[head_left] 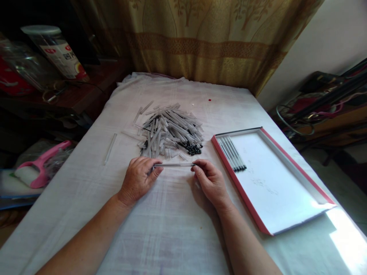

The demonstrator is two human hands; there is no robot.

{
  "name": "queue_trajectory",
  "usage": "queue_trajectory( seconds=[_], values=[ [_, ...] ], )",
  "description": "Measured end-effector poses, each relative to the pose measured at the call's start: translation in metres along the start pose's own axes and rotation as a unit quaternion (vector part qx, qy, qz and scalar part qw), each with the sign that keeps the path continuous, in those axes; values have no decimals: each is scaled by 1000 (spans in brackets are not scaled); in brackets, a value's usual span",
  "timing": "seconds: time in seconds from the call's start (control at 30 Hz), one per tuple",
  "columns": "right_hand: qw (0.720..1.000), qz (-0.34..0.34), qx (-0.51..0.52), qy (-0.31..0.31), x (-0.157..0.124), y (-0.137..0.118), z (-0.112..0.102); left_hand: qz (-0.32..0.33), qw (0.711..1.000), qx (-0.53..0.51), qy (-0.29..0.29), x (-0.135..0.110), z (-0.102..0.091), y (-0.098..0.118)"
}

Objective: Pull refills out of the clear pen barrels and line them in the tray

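A slim clear pen (177, 165) with a dark core is held level between my two hands, just in front of a heap of pen parts. My left hand (140, 175) pinches its left end between thumb and fingers. At its right end, my right hand (208, 179) grips the dark tip the same way. Behind them lies the heap of clear pen barrels (169, 126), mixed with small black pieces (192, 148). To the right, several pens (231, 153) with black ends lie side by side in a shallow red-edged box lid (246, 202).
A single clear tube (110, 149) lies left of the heap on the white tablecloth (155, 236). Tiny red (210, 100) and white bits are farther back. A plastic jar (57, 53) stands on the dark cabinet at left, above a pink-handled object (43, 164). A curtain (197, 42) hangs behind.
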State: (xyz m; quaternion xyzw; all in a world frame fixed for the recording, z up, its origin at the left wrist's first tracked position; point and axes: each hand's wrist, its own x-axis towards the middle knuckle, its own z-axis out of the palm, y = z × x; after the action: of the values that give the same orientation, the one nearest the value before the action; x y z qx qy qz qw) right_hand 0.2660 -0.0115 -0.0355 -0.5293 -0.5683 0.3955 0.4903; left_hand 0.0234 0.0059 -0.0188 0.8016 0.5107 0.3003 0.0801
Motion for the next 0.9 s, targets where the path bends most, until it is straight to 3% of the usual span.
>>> queue_trajectory(
  seconds=[0.3, 0.5, 0.7, 0.9],
  values=[
    [999, 29, 13, 4, 2, -7, -1, -36, 997, -56, 25, 1, 0, 1],
    [999, 36, 38, 16, 2, -6, -2, -5, 999, -33, 10, 1, 0, -3],
    [997, 52, 44, 18, 3, -8, -3, -30, 997, -56, 36, 1, 2, -2],
    [996, 61, 57, 22, 3, -11, -3, 5, 998, -57, -18, 2, 0, -1]
  ],
)
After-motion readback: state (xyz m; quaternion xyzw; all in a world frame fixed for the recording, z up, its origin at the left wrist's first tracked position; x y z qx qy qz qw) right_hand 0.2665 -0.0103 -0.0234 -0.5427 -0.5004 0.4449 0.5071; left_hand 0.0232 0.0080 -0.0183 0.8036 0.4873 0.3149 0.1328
